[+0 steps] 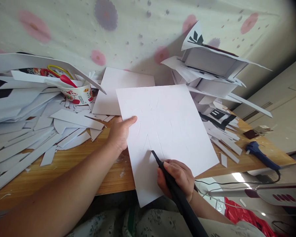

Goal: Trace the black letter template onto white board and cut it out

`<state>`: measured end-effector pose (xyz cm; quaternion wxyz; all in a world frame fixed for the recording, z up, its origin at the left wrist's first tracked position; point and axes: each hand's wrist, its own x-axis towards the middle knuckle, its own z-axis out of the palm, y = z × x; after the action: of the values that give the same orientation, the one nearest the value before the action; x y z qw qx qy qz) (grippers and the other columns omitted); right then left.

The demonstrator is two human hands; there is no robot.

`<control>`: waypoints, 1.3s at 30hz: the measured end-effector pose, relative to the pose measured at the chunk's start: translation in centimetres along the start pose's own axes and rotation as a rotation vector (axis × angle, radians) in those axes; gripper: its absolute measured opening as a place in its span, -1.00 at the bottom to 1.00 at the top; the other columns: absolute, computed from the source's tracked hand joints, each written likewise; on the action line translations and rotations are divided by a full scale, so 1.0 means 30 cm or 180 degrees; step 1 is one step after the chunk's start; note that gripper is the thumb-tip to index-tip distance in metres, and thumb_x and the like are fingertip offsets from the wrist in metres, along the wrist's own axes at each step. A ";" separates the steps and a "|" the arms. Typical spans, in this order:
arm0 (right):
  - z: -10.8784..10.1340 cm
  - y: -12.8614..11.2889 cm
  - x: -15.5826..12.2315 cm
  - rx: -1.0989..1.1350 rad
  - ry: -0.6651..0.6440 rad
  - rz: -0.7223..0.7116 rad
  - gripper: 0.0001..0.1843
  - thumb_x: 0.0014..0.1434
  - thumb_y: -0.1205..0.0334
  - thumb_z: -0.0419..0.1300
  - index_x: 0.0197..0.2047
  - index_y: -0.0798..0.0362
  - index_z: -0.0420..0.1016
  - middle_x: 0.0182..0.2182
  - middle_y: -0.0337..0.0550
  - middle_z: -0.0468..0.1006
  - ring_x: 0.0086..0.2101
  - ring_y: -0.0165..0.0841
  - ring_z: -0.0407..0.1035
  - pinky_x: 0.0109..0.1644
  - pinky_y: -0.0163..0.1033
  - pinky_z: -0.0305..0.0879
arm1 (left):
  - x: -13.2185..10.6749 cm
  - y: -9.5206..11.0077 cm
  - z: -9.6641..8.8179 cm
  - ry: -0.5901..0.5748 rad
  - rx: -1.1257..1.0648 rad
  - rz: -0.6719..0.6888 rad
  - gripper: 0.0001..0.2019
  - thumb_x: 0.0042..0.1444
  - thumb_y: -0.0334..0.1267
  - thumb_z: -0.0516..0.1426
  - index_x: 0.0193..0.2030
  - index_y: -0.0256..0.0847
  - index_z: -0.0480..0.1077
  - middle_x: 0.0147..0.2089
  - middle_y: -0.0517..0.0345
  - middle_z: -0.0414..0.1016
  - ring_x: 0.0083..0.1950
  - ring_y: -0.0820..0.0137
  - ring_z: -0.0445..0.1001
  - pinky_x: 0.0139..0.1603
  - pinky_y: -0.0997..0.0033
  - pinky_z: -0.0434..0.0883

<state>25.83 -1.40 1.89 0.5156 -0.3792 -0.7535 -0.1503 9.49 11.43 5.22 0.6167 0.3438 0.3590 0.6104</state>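
Observation:
A stiff white board [167,121] tilts up in front of me, over the table's front edge. Faint pressed or cut lines run across its face. My left hand [122,133] grips its left edge, thumb on the front and the other fingers hidden behind. In my right hand [179,177] is a long black pen-like tool [176,194] with a narrow tip, its fingers wrapped round the shaft. That tip rests on or just above the lower middle of the board, near an inverted-V line; contact is hard to tell.
White offcut strips [39,135] pile up at left, around a printed paper cup [80,93] with a red spoon. Another white board [123,89] lies behind. Stacked white pieces [209,69] stand at back right. A blue glue gun [260,154] lies on the wooden table [111,179], its cord trailing rightward.

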 end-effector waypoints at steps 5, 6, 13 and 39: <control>-0.002 -0.008 -0.007 -0.0069 0.0003 0.0055 -0.55 0.04 0.44 0.23 0.01 -0.01 0.31 -0.61 -0.32 0.48 -0.59 -0.36 0.44 -0.44 -0.25 0.56 | 0.000 0.001 0.000 0.0052 0.0024 0.0040 -0.67 -0.21 -0.29 0.35 -0.24 -0.35 0.52 -0.28 -0.04 0.58 -0.30 0.18 0.54 -0.24 0.21 0.50; -0.003 -0.009 -0.009 -0.0069 -0.0003 0.0041 -0.54 0.04 0.44 0.22 0.02 -0.01 0.30 -0.61 -0.32 0.48 -0.59 -0.36 0.44 -0.44 -0.25 0.57 | 0.000 0.001 0.000 0.0059 0.0011 0.0031 -0.66 -0.21 -0.29 0.35 -0.24 -0.35 0.52 -0.27 -0.04 0.58 -0.30 0.19 0.54 -0.25 0.22 0.50; -0.014 -0.019 -0.028 -0.0101 0.0033 -0.0024 -0.52 -0.01 0.48 0.22 0.01 0.07 0.32 -0.63 -0.29 0.46 -0.59 -0.35 0.43 -0.47 -0.23 0.56 | -0.001 0.004 0.002 0.0088 -0.0054 -0.0001 -0.68 -0.24 -0.30 0.35 -0.27 -0.35 0.52 -0.29 -0.02 0.57 -0.33 0.24 0.52 -0.27 0.26 0.49; -0.068 -0.050 -0.063 0.0176 -0.0112 0.0137 -0.52 0.02 0.49 0.17 0.01 -0.03 0.29 -0.62 -0.37 0.48 -0.60 -0.34 0.46 -0.44 -0.21 0.59 | -0.001 0.000 0.001 0.0069 0.0063 0.0019 -0.64 -0.25 -0.25 0.36 -0.25 -0.34 0.51 -0.25 -0.04 0.56 -0.33 0.25 0.50 -0.21 0.23 0.46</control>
<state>26.43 -4.46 1.30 0.5157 -0.3835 -0.7580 -0.1117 9.52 11.41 5.23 0.6075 0.3443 0.3706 0.6123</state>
